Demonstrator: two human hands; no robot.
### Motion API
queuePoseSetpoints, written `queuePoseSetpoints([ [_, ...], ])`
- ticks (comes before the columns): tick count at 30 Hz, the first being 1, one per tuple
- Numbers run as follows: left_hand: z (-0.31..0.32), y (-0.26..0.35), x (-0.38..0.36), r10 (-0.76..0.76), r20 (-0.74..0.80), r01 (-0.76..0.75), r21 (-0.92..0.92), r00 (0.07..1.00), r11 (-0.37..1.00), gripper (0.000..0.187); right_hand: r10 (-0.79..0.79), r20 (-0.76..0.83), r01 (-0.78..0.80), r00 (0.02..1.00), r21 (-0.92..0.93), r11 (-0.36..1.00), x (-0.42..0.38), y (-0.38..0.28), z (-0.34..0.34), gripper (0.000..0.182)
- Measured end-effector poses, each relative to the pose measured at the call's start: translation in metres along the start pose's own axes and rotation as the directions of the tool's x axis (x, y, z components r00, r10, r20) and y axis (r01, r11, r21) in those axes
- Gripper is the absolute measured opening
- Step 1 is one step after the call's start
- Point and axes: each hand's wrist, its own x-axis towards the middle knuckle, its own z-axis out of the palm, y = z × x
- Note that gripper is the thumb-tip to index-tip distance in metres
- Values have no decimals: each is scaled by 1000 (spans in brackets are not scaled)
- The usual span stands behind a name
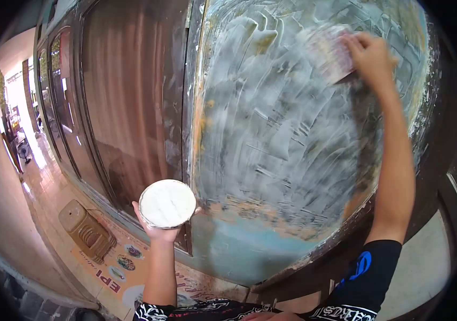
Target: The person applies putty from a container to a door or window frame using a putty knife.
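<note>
My left hand (160, 232) is closed from below around a round, shallow dish of white putty (167, 203), held in front of the wall's lower left part. High on the right, my right hand (373, 58) grips a flat, pale putty spreader (329, 56), smeared by motion, at the wall surface. The spreader's exact material cannot be made out. Around it the wall (287, 128) shows grey and whitish streaks, with ridges of putty. Below the streaked area lie orange-brown patches and a band of bare blue-green paint (250, 243).
Left of the wall stands a dark-framed window (129, 101) with a brown curtain behind the glass. A brown plastic stool (87, 230) and a printed banner (124, 267) are on the floor. Farther off, a fan (24, 151) stands by a bright doorway.
</note>
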Motion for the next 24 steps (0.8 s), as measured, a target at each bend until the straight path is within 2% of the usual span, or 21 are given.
queuePoseSetpoints([
  [1, -10, 5, 1, -35, 160, 60, -153, 987, 986, 85, 47, -76, -46, 996, 16, 999, 14, 26, -17, 34],
  [2, -10, 7, 0, -36, 156, 60, -151, 987, 987, 85, 95, -152, -90, 984, 34, 995, 22, 40, -34, 36],
  [3, -7, 10, -1, -26, 157, 43, -107, 987, 993, 85, 97, -150, -93, 984, 33, 995, 21, 45, -44, 36],
  [5, -2, 13, -4, -16, 127, 17, -12, 992, 1000, 85, 171, -103, -140, 980, 252, 958, 4, 45, -62, 37],
  [6, -4, 14, -3, -17, 123, 19, -15, 992, 1000, 85, 46, -130, -6, 990, 291, 957, -18, 29, -53, 36],
  [7, -6, 15, -2, -42, 180, 41, 9, 983, 999, 86, 101, 20, -102, 995, 358, 928, -47, -8, -49, 33],
  [8, -7, 15, -3, -72, 235, 66, 35, 969, 997, 86, 48, 10, -49, 999, 296, 954, -81, -28, -31, 30],
  [9, -6, 13, -2, -67, 265, 79, -37, 962, 996, 85, -183, 26, 176, 983, 163, 971, -114, -57, -20, 24],
  [10, -4, 11, -1, -70, 264, 83, -39, 962, 996, 85, -232, 195, 199, 953, 173, 964, -146, -77, -6, 20],
  [11, -1, 8, -2, -41, 85, 45, -57, 996, 997, 84, -305, 334, 248, 892, 203, 947, -173, -91, 8, 19],
  [12, 1, 6, -3, -10, -96, 4, -66, 995, 998, 84, -390, 325, 343, 862, 194, 919, -199, -94, 30, 19],
  [13, -4, 6, 0, -16, -160, 1, -94, 987, 996, 83, -412, 385, 360, 826, 202, 911, -213, -95, 43, 21],
  [14, -3, 5, -3, -20, -161, 5, -92, 987, 996, 83, -407, 386, 355, 828, 200, 913, -211, -92, 42, 21],
  [16, 1, 0, -8, -128, 151, 134, -29, 980, 991, 86, -377, 377, 396, 846, 29, 918, -192, -81, 48, 21],
  [17, 8, -1, -10, -106, 15, 106, 6, 994, 994, 86, -315, 316, 339, 895, -24, 940, -174, -70, 42, 21],
  [18, 4, 1, -9, -106, 16, 106, 7, 994, 994, 86, -294, 211, 309, 932, -45, 950, -152, -57, 31, 21],
  [20, -7, 2, -6, -35, -93, 36, 11, 995, 999, 86, -211, 15, 211, 977, -122, 970, -113, -31, 2, 22],
  [21, 5, 2, -12, -56, -62, 58, 36, 997, 998, 87, -175, -67, 159, 982, -200, 967, -96, -12, -11, 28],
  [23, 5, 5, -16, -58, -20, 59, 13, 998, 998, 86, 80, -134, -92, 988, -90, 992, -68, 29, -41, 31],
  [24, 5, 7, -17, -63, 27, 63, -8, 998, 998, 84, 80, -130, -92, 988, -89, 992, -67, 35, -53, 31],
])
